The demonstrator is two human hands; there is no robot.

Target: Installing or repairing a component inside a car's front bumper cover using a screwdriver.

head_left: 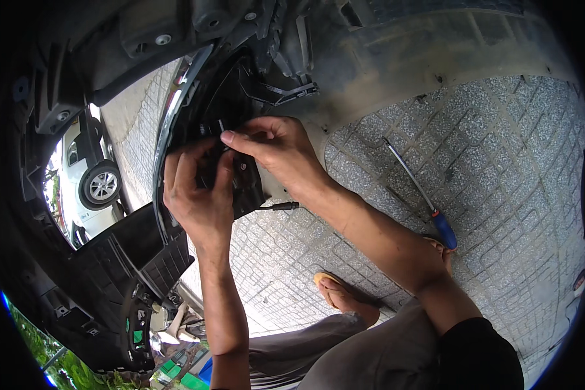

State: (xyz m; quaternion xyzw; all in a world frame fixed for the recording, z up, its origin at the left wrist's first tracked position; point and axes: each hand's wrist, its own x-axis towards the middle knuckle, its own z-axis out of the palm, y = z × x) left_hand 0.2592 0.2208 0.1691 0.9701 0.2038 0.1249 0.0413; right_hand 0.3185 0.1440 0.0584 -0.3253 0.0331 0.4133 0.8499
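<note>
The left grip (198,198) was curved, thumb and fingers bent toward each other with a gap between them farther back; whether their tips were clamped on anything could not be told. Just beside it, the right grip (285,148) had its thumb tip at a thin pale rod (220,123), which stood just beyond that tip; the finger behind was partly hidden, so whether it pinched the rod could not be told. Around and behind both grips was a black plastic vehicle part (218,88), with a shiny edge strip (169,110) left of them. A black cable connector (283,206) hung below the right grip. Well apart to the right of that grip, a screwdriver with a blue handle (443,229) lay over the paving (370,156). A sandalled foot (344,299) showed below the grips, and a white car (88,218) far to their left.
</note>
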